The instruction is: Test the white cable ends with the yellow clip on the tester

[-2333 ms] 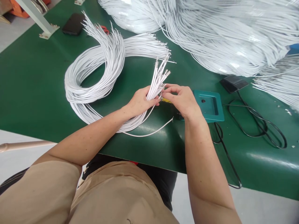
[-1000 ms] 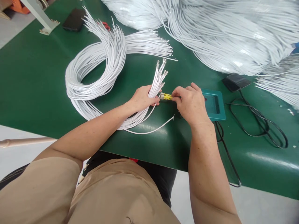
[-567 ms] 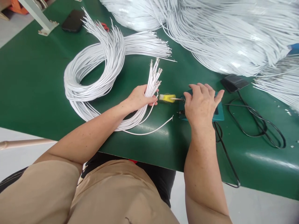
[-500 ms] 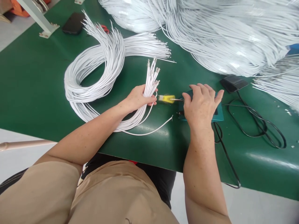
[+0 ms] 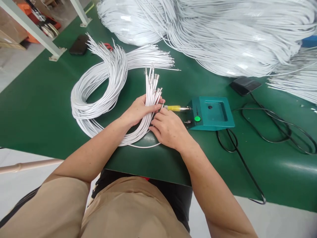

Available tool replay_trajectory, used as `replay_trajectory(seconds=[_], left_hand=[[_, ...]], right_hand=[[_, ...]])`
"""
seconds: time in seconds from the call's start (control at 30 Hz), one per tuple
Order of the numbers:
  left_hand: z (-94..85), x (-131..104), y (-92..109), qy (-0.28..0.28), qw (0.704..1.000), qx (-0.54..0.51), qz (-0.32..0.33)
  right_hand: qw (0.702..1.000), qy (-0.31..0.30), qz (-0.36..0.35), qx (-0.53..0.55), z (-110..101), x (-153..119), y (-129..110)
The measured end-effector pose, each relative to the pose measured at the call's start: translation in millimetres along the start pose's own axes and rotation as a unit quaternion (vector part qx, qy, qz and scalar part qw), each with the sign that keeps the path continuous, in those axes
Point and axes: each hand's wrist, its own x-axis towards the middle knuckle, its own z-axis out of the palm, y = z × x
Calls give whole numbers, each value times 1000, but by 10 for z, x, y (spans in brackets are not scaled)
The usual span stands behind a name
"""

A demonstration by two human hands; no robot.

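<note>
My left hand [image 5: 138, 110] is closed around a bundle of white wires [image 5: 151, 94], whose stripped ends point up and away from me. Against the near right side of this bundle is my right hand [image 5: 170, 129], fingers curled together at a single white wire; its fingertips are partly hidden. Just beyond the right knuckles, a yellow tip piece [image 5: 173, 108] sits on a metal shaft that comes out of a teal machine [image 5: 215, 124]. A green round button [image 5: 197, 118] shows on the machine's top. One loose wire [image 5: 143, 146] curves below the bundle towards the right hand.
A coiled bundle of white wires [image 5: 80, 96] lies to the left, a huge wire heap [image 5: 223, 39] at the back. Black cables [image 5: 237, 148] and a black adapter [image 5: 245, 86] lie right. A dark flat object [image 5: 78, 45] lies near a metal post [image 5: 47, 39].
My right hand has left the top of the teal machine and moved left to the wire bundle. The machine's top and green button have come into sight. The view has shifted slightly.
</note>
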Motion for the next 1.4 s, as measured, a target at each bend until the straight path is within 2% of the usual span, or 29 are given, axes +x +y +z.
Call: replay_trajectory(seconds=[0.07, 0.13, 0.2, 0.23, 0.27, 0.3, 0.37, 0.43, 0.5, 0.7, 0.83, 0.9, 1.0, 1.07, 1.13, 1.3, 1.33, 1.4], left_hand=[[-3, 3, 12, 5, 1000, 6, -12], [-3, 10, 11, 18, 999, 0, -27], [1, 19, -2, 29, 999, -7, -34], [5, 22, -11, 34, 999, -7, -31], [11, 24, -20, 39, 999, -3, -27], [19, 23, -28, 44, 999, 4, -20], [40, 14, -37, 50, 998, 25, 1], [67, -5, -35, 48, 997, 60, 27], [96, -28, -27, 40, 993, 101, 48], [136, -59, -26, 13, 984, 168, 54], [122, -45, -44, 8, 988, 146, 50], [121, -45, -48, 5, 992, 116, 46], [147, -64, -35, 9, 994, 88, 56], [174, -79, -19, 2, 996, 69, 61], [198, -87, -9, -11, 998, 39, 55], [200, -76, -27, -44, 998, 4, 41], [196, -76, -29, -52, 998, 2, 42], [193, -79, -24, -58, 997, -1, 44]], right_hand=[[998, -44, 33, 16, -14, -5, -32], [986, -112, 89, 81, -65, -27, -61], [946, -202, 148, 205, -134, -56, -60], [916, -228, 179, 276, -165, -68, -43], [888, -225, 211, 342, -189, -76, -15], [864, -186, 246, 398, -203, -78, 20], [827, -28, 322, 461, -200, -64, 99], [787, 119, 370, 479, -162, -34, 165], [763, 186, 382, 486, -107, -1, 203], [730, 243, 365, 524, -27, 29, 207], [714, 244, 349, 556, -36, 6, 220], [688, 237, 346, 592, -41, 2, 231], [624, 221, 356, 660, -57, 9, 238], [596, 209, 365, 684, -73, 14, 233], [600, 205, 365, 682, -91, 13, 223], [686, 228, 333, 605, -119, -6, 207], [695, 236, 333, 592, -120, -8, 209], [695, 255, 341, 580, -116, -11, 219]])
